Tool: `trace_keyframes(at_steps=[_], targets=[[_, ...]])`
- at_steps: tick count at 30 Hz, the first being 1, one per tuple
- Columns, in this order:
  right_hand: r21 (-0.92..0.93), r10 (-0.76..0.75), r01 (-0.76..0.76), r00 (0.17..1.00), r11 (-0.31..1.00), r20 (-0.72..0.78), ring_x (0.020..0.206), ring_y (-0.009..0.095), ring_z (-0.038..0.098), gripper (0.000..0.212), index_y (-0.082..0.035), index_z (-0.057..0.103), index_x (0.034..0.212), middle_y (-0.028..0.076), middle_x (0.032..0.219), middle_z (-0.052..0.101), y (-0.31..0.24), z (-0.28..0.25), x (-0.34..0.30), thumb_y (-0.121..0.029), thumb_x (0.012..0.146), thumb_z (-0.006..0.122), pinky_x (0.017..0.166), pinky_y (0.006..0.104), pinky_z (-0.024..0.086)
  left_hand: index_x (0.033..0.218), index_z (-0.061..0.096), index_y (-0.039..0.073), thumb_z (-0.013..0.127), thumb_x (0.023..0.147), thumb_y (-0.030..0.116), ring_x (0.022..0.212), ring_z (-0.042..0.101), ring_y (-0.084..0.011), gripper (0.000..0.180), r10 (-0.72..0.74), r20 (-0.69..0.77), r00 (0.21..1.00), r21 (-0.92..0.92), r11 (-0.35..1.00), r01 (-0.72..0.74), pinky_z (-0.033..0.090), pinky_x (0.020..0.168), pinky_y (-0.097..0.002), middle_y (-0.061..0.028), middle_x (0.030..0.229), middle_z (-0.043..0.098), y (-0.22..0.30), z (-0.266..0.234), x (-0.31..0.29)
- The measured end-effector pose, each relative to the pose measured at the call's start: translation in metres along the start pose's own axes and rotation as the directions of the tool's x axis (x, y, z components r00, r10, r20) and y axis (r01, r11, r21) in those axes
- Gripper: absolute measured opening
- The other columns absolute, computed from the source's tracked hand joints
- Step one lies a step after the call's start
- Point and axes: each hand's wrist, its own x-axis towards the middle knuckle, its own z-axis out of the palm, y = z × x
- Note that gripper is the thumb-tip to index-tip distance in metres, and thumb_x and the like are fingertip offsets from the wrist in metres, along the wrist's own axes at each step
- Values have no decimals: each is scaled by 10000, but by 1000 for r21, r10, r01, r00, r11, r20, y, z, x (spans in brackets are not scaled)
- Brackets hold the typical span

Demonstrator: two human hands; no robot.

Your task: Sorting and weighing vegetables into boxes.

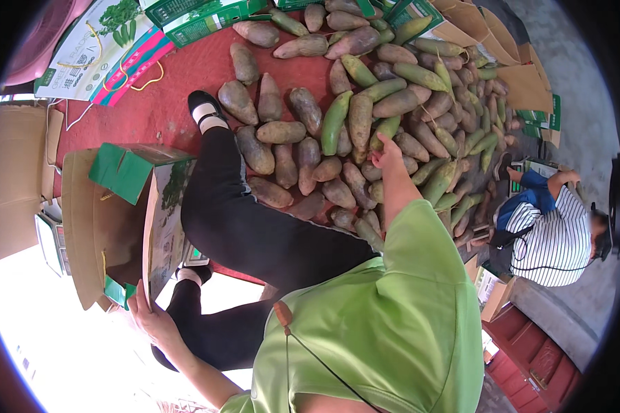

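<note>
My right hand [390,155] reaches into a big pile of radishes. Its fingers are closed on the lower end of a green radish [387,128]. Around it lie long green radishes [335,124] and earthy brown-purple ones [304,110]. At lower left, my left hand [148,318] grips the edge of an opened cardboard box [164,227] with green flaps. The box stands beside my bent leg. Its inside is shadowed, so whether anything lies in it I cannot tell.
The pile rests on a red ground sheet [162,76]. Printed cartons [196,24] line the far side, and opened cartons [523,76] stand at far right. Another person [551,241] in a striped shirt is at the right. A scale [52,237] stands left of the box.
</note>
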Motion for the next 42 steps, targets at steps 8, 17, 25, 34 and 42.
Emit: trace_keyframes(at_steps=[8,17,25,34,42], targets=[[-79,89,-66,935,995,344,858,208,572,435,-153,550,1086,58,980,587,7,-75,-14,-323,737,746,689,364,423,1143,608,67,546,760,-88,859,576,-294,418,-10,-13,1000,-14,1000,10,459,758,-388,-114,910,540,-2,4,0],[-293,34,204,766,934,642,897,171,602,293,-117,596,1070,26,1006,633,15,-120,-106,-223,806,666,738,352,483,1150,600,99,507,706,-86,924,539,-319,490,-89,26,996,28,996,88,448,798,-413,-123,938,536,6,2,0],[-286,7,828,323,483,946,1006,172,558,591,15,521,1182,75,1087,588,-30,18,-267,-262,696,714,887,309,433,1148,598,126,543,767,21,922,566,-258,399,-114,0,994,93,989,113,451,804,-386,-56,938,562,8,0,-5],[155,509,986,-101,-64,855,935,145,579,567,43,565,1150,89,1030,619,32,193,-497,-165,647,723,837,268,461,1115,605,138,548,784,57,898,573,-236,345,-88,-28,996,107,990,90,454,762,-382,-36,919,565,3,-3,-7],[265,669,771,263,-578,695,829,235,643,485,-47,690,969,112,893,677,226,290,-527,-328,584,784,668,377,523,1122,613,164,525,789,56,850,577,-267,361,-90,29,996,102,991,87,466,723,-388,-68,874,563,4,-5,-4]])
